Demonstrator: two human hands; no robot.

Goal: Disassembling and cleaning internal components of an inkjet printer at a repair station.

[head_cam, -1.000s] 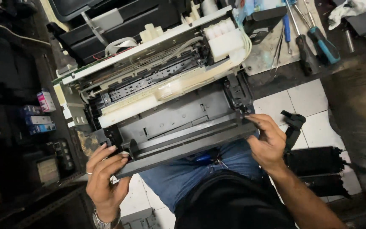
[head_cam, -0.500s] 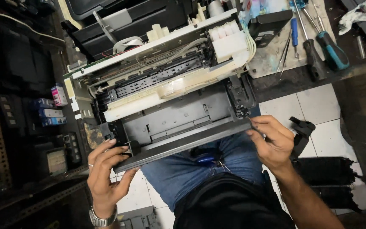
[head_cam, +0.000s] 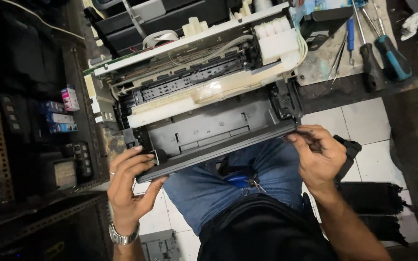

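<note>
An opened printer [head_cam: 204, 92] without its cover lies across my lap and the bench edge, showing white and black plastic inner parts, tubes and a grey paper tray bed. My left hand [head_cam: 130, 181] grips the front left corner of its dark front panel [head_cam: 218, 150], thumb on top. My right hand [head_cam: 318, 152] pinches the panel's right end near the black side bracket [head_cam: 286, 99]. A wristwatch sits on my left wrist.
Screwdrivers with blue handles [head_cam: 388, 55] and tweezers lie on the bench at the upper right. Small coloured ink boxes [head_cam: 61, 113] sit on a dark metal shelf at left. Black toner-like cartridges [head_cam: 371, 203] lie on the white tiled floor at right.
The view has shifted slightly, so the printer sits a little higher and to the right. Both hands keep their hold on the front panel's ends; my right hand has closed more around its end.
</note>
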